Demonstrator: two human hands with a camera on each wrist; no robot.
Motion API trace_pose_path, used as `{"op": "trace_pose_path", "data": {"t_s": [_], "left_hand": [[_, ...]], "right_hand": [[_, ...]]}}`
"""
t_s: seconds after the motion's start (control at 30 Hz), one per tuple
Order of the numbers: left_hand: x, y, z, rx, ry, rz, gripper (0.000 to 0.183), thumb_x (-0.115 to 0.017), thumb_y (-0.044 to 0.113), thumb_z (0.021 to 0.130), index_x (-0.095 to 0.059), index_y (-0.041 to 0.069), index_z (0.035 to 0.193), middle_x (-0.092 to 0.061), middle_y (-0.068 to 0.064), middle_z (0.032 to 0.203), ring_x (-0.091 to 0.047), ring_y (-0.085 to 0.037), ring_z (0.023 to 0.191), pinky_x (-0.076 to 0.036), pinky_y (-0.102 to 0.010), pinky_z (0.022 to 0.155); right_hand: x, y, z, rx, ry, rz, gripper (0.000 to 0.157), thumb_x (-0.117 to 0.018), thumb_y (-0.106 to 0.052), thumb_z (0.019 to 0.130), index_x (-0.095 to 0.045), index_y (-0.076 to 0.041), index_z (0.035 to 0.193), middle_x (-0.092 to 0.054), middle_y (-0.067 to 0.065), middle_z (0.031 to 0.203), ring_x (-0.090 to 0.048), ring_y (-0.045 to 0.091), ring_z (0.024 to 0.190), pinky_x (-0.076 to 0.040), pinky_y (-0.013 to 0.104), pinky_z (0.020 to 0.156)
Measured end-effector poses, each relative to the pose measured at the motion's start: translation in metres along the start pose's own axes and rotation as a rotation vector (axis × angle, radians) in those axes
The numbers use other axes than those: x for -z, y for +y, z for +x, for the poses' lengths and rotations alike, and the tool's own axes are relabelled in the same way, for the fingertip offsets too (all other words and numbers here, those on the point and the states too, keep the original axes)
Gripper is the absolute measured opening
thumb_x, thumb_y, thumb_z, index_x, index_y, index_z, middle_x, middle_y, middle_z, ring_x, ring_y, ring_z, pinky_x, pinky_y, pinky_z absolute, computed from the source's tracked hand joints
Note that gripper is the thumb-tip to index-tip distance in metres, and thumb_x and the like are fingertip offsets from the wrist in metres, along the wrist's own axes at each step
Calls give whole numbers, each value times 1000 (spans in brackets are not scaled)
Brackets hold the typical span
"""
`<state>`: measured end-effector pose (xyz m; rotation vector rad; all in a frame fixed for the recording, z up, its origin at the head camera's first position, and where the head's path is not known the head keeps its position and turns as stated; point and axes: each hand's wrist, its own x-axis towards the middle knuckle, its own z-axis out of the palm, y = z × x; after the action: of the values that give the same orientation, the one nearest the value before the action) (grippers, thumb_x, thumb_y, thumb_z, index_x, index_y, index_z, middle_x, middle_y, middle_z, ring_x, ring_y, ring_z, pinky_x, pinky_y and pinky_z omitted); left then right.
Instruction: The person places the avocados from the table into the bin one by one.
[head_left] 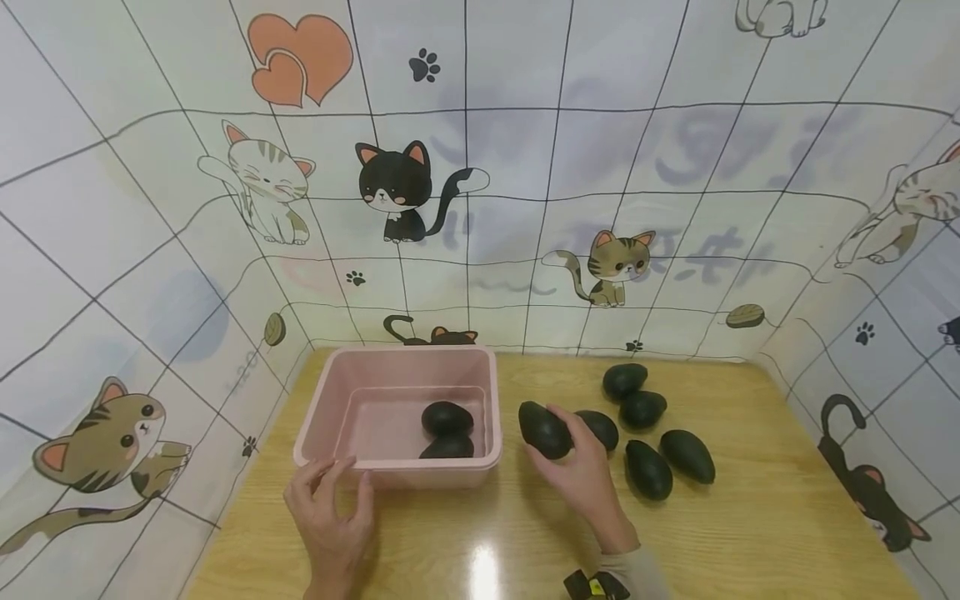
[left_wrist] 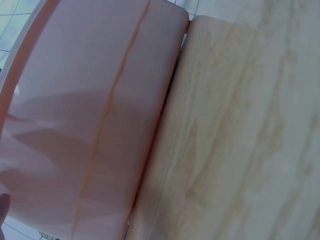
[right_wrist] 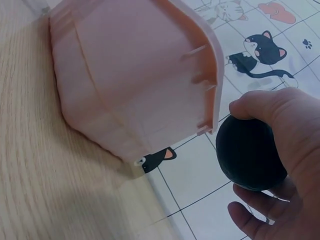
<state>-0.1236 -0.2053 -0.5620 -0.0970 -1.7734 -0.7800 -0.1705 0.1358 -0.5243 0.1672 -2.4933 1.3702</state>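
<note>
In the head view my right hand (head_left: 581,479) grips a dark green avocado (head_left: 543,429) between thumb and fingers, just right of the pink plastic bin (head_left: 397,465). The right wrist view shows the same avocado (right_wrist: 250,152) held up beside the bin's outer wall (right_wrist: 115,75). Two avocados (head_left: 447,418) lie inside the bin at its right end. My left hand (head_left: 330,517) holds the near rim at the left corner, fingers over the edge and thumb at the front. Only a fingertip (left_wrist: 4,204) shows at the left edge of the left wrist view, by the bin wall.
Several more avocados (head_left: 686,456) lie loosely grouped on the wooden table (head_left: 780,508), right of my right hand. One avocado (head_left: 600,429) is partly hidden behind that hand. Cat-patterned wall covering (head_left: 510,225) encloses the table at the back and both sides.
</note>
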Motion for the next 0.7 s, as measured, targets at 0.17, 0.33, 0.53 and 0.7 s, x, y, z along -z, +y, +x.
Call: {"op": "trace_pose_path", "data": {"t_s": [0.17, 0.33, 0.53, 0.7], "left_hand": [[-1, 1, 2, 0, 15, -5, 30, -72, 22, 85, -76, -5, 98, -59, -33, 106, -46, -48, 99, -28, -21, 105], [-1, -1, 0, 4, 11, -10, 31, -72, 23, 86, -76, -4, 98, -59, -33, 106, -46, -48, 101, -29, -21, 106], [0, -1, -3, 8, -4, -1, 31, -71, 24, 86, -76, -4, 99, -59, -32, 107, -47, -47, 102, -28, -21, 106], [0, -2, -2, 8, -7, 4, 32, -72, 24, 85, -76, -4, 101, -59, -32, 107, -47, -47, 102, -27, -23, 107]], "right_hand": [[2, -15, -1, 19, -13, 38, 72, -92, -21, 81, -61, -14, 146, -66, 10, 146, -66, 33, 131, -54, 58, 103], [2, -26, -3, 59, -34, 88, 71, -92, -23, 81, -62, -16, 146, -68, 8, 144, -68, 28, 124, -54, 54, 98], [2, -32, -5, 82, -26, 79, 71, -92, -22, 82, -61, -16, 146, -68, 7, 142, -69, 22, 117, -55, 49, 95], [3, -38, -7, 96, -23, 85, 70, -92, -21, 81, -62, -16, 144, -70, 6, 140, -69, 17, 113, -56, 45, 93]]}}
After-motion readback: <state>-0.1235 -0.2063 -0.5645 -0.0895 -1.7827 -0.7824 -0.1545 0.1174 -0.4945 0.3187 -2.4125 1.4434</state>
